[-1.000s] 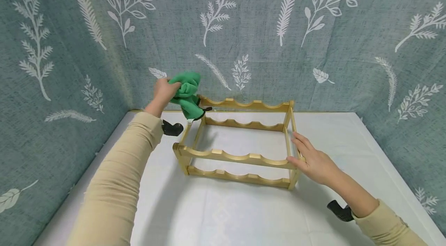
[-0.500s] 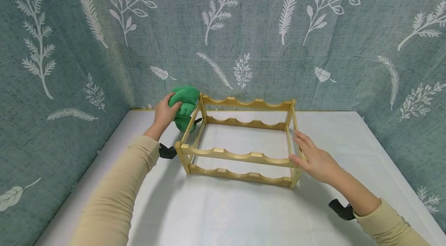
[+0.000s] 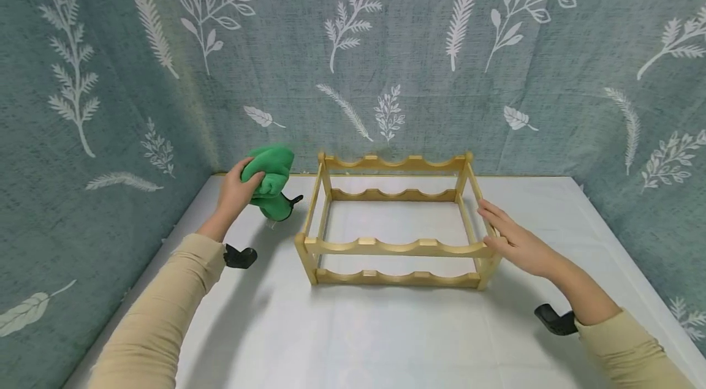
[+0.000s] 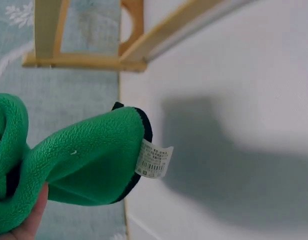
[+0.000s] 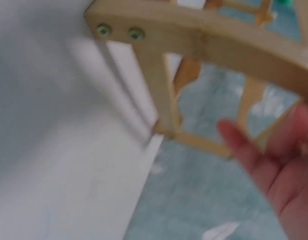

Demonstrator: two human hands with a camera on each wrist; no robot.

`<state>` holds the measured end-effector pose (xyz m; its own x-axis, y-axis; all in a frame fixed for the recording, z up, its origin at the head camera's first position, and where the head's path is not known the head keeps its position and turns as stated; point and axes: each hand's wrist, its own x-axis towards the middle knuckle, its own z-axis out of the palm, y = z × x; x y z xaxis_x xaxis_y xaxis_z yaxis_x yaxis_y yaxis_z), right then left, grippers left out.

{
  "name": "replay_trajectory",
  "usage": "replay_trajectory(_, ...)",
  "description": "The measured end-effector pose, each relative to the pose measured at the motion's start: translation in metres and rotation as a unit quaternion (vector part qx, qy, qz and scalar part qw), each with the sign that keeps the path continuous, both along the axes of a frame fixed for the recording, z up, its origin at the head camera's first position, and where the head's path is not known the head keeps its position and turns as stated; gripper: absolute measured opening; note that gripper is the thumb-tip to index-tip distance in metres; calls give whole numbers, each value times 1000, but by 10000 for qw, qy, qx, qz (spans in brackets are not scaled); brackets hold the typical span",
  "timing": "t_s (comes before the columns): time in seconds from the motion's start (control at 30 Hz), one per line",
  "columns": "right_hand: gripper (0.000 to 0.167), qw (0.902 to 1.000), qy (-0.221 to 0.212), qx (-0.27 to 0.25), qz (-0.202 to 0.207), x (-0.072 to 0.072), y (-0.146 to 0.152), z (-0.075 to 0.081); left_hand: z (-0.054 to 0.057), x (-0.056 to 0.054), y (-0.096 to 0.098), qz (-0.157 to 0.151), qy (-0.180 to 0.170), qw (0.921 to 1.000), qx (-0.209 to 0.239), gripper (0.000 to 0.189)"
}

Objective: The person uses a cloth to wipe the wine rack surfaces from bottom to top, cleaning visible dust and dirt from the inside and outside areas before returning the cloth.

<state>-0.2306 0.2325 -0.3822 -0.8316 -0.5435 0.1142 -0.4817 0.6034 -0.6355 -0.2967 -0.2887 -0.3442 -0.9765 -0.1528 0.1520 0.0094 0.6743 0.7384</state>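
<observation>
In the head view my left hand [image 3: 234, 190] grips a bunched green towel [image 3: 270, 171] in the air, left of a wooden rack. In the left wrist view the towel [image 4: 99, 150] has a fleecy surface, a dark edge band and a white printed label [image 4: 154, 159]. The wooden rack [image 3: 397, 248] has two levels of scalloped rails and stands upright on the white tabletop. My right hand [image 3: 521, 242] rests at the rack's right side, its fingers fairly straight along the upper side bar. Two screw heads show on the rack frame [image 5: 194, 37] in the right wrist view.
The white-covered table [image 3: 353, 334] runs back to a blue-grey curtain [image 3: 419, 64] with white leaf prints, which also encloses both sides. A dark wrist-camera piece [image 3: 239, 256] sits below my left wrist, another dark wrist-camera piece [image 3: 556, 320] by my right.
My left hand has carried the towel from above the rack's left end out to the left and lower. The rack has turned slightly, its front left corner now farther right; my right hand stays on it.
</observation>
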Motion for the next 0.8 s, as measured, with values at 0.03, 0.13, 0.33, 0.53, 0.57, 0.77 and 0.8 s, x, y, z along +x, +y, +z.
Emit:
replay_trajectory(0.03, 57, 9997, -78, -183, 141, -3, 4, 0, 0, 3, -3, 23, -12, 10000, -28, 60)
replay_trajectory(0.13, 56, 9969, -54, -620, 481, -10, 17, -2, -1, 10, -9, 78, -54, 9999, -76, 60)
replay_trajectory(0.33, 49, 9799, -397, -1799, 763, -23, 46, -16, -5, 19, -16, -88, -78, 9998, -149, 62)
replay_trajectory(0.53, 39, 9489, -434, -3051, 676, -42, 69, -28, -10, 31, -19, -221, 78, 9996, -181, 61)
replay_trajectory(0.57, 39, 9444, -498, -3165, 736, -46, 71, -29, -11, 33, -20, -225, 103, 9995, -201, 60)
replay_trajectory(0.77, 44, 9474, -1090, -2979, 436, -72, 83, -21, -11, 40, -17, -319, 228, 9989, -259, 58)
replay_trajectory(0.8, 47, 9567, -1153, -2670, 110, -74, 84, -16, -10, 41, -15, -333, 243, 9989, -241, 58)
